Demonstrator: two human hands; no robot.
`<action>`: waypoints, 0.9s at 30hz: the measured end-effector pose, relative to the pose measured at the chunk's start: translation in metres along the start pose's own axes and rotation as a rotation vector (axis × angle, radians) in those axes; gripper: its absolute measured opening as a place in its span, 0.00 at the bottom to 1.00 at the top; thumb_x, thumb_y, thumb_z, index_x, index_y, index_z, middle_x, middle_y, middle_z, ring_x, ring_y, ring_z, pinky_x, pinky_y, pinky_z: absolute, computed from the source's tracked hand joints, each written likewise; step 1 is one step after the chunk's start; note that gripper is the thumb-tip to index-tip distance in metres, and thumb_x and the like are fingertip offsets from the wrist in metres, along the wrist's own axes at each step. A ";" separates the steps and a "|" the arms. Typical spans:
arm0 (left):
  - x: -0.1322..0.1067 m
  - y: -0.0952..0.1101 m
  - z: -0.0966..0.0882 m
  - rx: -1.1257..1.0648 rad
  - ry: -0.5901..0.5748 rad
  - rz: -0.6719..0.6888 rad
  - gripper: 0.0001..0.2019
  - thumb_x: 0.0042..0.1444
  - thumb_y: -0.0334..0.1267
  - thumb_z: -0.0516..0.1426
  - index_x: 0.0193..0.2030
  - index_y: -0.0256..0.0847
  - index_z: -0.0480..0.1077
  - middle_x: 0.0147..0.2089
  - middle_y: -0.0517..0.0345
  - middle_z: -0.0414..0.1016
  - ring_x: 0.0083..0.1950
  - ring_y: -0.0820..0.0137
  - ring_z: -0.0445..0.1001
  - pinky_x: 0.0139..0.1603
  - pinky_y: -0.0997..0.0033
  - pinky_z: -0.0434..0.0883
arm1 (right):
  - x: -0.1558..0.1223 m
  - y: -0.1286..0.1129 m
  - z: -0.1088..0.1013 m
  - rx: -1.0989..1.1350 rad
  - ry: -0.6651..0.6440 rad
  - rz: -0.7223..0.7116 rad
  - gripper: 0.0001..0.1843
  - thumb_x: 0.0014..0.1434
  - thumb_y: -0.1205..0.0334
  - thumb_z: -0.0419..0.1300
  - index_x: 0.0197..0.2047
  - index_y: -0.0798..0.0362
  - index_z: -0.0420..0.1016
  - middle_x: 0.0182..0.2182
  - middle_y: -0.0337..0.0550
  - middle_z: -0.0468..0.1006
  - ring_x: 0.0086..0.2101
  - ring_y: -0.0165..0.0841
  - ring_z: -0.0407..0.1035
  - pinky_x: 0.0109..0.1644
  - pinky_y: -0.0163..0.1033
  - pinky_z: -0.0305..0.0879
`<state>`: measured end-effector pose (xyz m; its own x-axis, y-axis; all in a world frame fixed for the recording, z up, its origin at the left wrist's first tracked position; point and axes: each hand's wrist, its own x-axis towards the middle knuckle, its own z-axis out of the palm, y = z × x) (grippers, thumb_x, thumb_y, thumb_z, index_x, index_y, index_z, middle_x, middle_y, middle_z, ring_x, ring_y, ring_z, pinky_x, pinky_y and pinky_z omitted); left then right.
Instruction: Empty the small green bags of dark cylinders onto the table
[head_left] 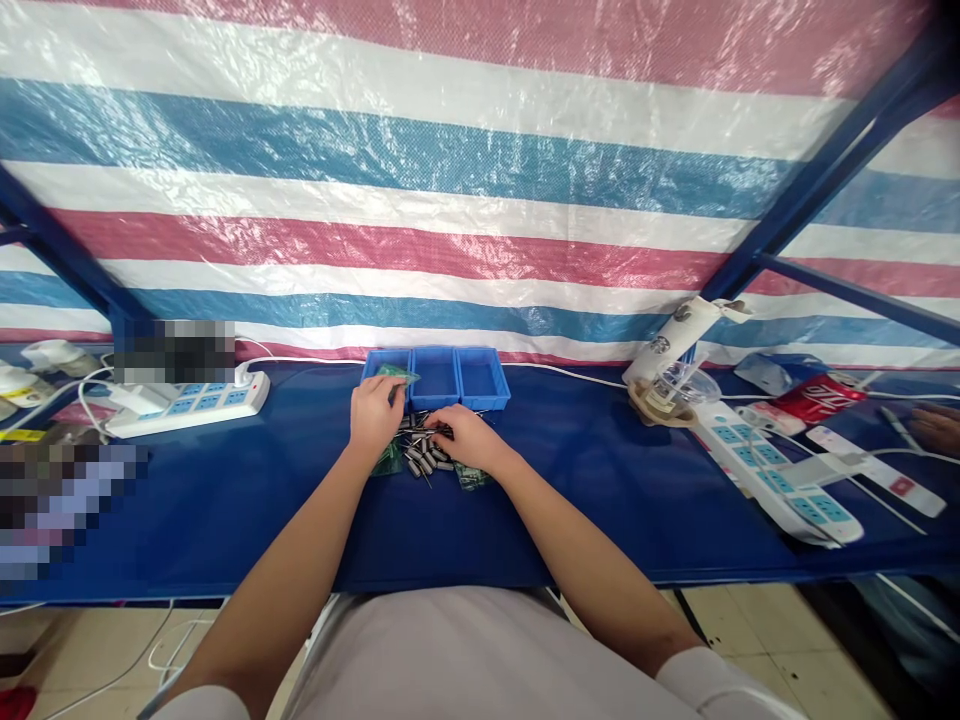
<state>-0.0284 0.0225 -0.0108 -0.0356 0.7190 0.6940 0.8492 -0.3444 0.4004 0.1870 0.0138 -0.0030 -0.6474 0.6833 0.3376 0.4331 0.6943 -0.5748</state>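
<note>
My left hand (375,415) is closed at the near edge of the left compartment of a blue three-part tray (484,378). Its fingers pinch a thin green circuit board (396,374), which lies tilted over that compartment. My right hand (466,437) is curled over a heap of small metal cylinders with thin shafts (424,458), in front of the tray. Its fingertips are bent together among the pieces, and what they hold is too small to make out. More green boards (472,478) lie at the heap's right side and partly under its left side.
White power strips lie left (217,405) and right (780,480). At right are a tilted white paper cup (667,345), a clear plastic cup (686,385) and a red can (821,398). Another person's hand (937,430) shows at the far right. Blue frame bars rise on both sides.
</note>
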 end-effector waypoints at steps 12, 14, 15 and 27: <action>-0.004 0.015 -0.005 0.097 -0.155 -0.069 0.09 0.63 0.37 0.56 0.48 0.44 0.73 0.57 0.52 0.79 0.59 0.57 0.75 0.60 0.53 0.63 | 0.000 -0.006 -0.005 -0.029 -0.045 0.008 0.11 0.60 0.70 0.63 0.46 0.53 0.78 0.42 0.47 0.81 0.44 0.40 0.72 0.50 0.45 0.68; -0.004 0.017 -0.005 0.132 -0.176 -0.076 0.12 0.66 0.42 0.54 0.53 0.45 0.73 0.58 0.52 0.79 0.60 0.57 0.75 0.60 0.53 0.62 | 0.000 -0.007 -0.006 -0.037 -0.047 0.009 0.10 0.60 0.70 0.63 0.46 0.53 0.78 0.42 0.47 0.81 0.44 0.39 0.72 0.51 0.44 0.68; -0.004 0.019 -0.005 0.146 -0.180 -0.074 0.14 0.66 0.43 0.54 0.55 0.46 0.73 0.58 0.52 0.79 0.61 0.57 0.74 0.61 0.53 0.62 | 0.000 -0.007 -0.006 -0.038 -0.046 0.008 0.10 0.60 0.70 0.63 0.46 0.53 0.78 0.42 0.47 0.81 0.44 0.39 0.72 0.51 0.44 0.68; -0.007 0.017 -0.002 0.239 -0.127 -0.109 0.18 0.69 0.43 0.50 0.55 0.42 0.77 0.63 0.46 0.76 0.68 0.51 0.69 0.69 0.43 0.53 | 0.000 -0.005 -0.003 -0.035 -0.045 -0.005 0.10 0.61 0.69 0.64 0.47 0.53 0.77 0.42 0.46 0.81 0.44 0.39 0.71 0.51 0.44 0.67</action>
<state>-0.0152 0.0102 -0.0081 -0.0804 0.8189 0.5682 0.9447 -0.1193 0.3056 0.1869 0.0109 0.0025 -0.6769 0.6697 0.3054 0.4515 0.7054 -0.5464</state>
